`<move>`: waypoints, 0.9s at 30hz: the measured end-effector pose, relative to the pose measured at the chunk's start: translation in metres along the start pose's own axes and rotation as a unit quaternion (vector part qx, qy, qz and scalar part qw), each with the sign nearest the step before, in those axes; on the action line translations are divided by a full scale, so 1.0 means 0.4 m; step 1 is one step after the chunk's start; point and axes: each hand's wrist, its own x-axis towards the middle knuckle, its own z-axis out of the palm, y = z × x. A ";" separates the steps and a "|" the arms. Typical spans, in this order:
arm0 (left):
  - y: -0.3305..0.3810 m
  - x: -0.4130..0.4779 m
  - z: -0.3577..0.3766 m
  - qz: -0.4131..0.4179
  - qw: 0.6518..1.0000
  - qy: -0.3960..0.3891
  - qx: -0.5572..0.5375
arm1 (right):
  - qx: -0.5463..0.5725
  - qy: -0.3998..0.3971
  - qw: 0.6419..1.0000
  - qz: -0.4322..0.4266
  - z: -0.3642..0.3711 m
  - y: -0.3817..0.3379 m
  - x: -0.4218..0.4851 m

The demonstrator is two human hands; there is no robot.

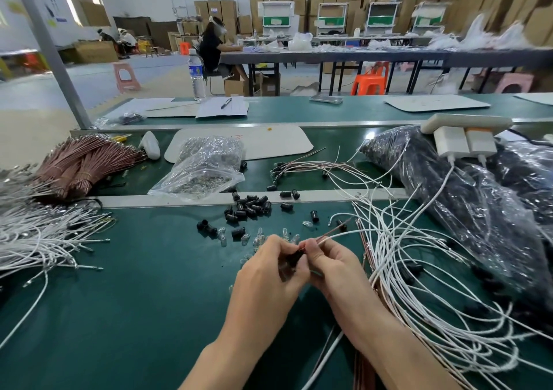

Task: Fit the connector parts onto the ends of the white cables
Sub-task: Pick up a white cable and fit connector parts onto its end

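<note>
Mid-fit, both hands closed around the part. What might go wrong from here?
The black connector part is nearly hidden between the left hand and right hand, so a misaligned push may go unseen. The held white cable runs toward the tangled white cables; pulling could drag them. A wrist might scatter the small clear bulbs.

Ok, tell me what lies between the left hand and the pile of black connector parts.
Only a scatter of clear bulbs on the green belt, just past the left hand and short of the black connector pile. They lie low, so reaching over looks easy.
</note>
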 end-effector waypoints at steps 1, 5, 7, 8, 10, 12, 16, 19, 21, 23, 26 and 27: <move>0.001 0.000 0.001 -0.002 1.000 -0.002 -0.007 | -0.010 0.012 1.000 0.003 0.002 0.005 0.000; 0.008 0.000 0.001 -0.004 1.000 0.000 -0.024 | -0.020 0.045 0.999 0.005 0.005 0.006 0.001; 0.008 0.001 0.004 -0.003 1.000 -0.010 -0.027 | 0.006 0.049 0.999 0.007 -0.004 0.003 0.010; 0.006 0.000 0.004 -0.004 0.999 -0.017 -0.032 | 0.028 0.047 0.998 0.007 -0.008 0.002 0.014; 0.001 0.000 0.003 -0.017 0.998 -0.023 -0.056 | 0.069 0.030 0.997 0.001 -0.013 0.000 0.021; -0.003 0.002 0.001 -0.040 0.996 -0.014 -0.077 | 0.096 0.012 0.995 -0.008 -0.015 0.005 0.025; -0.005 0.005 -0.006 -0.060 0.990 -0.037 -0.122 | 0.109 -0.003 0.994 -0.024 -0.023 0.009 0.030; -0.002 0.011 -0.012 -0.077 0.975 -0.086 -0.192 | 0.127 0.000 0.992 -0.016 -0.035 0.006 0.034; -0.006 0.017 -0.015 -0.096 0.964 -0.092 -0.231 | 0.136 -0.007 0.991 -0.001 -0.041 0.005 0.034; -0.009 0.019 -0.016 -0.111 0.956 -0.089 -0.255 | 0.139 -0.017 0.990 0.010 -0.042 0.001 0.030; -0.012 0.019 -0.015 -0.115 0.955 -0.083 -0.261 | 0.139 -0.026 0.990 0.008 -0.040 -0.002 0.028; -0.011 0.019 -0.015 -0.114 0.955 -0.082 -0.262 | 0.140 -0.029 0.990 0.007 -0.039 -0.001 0.026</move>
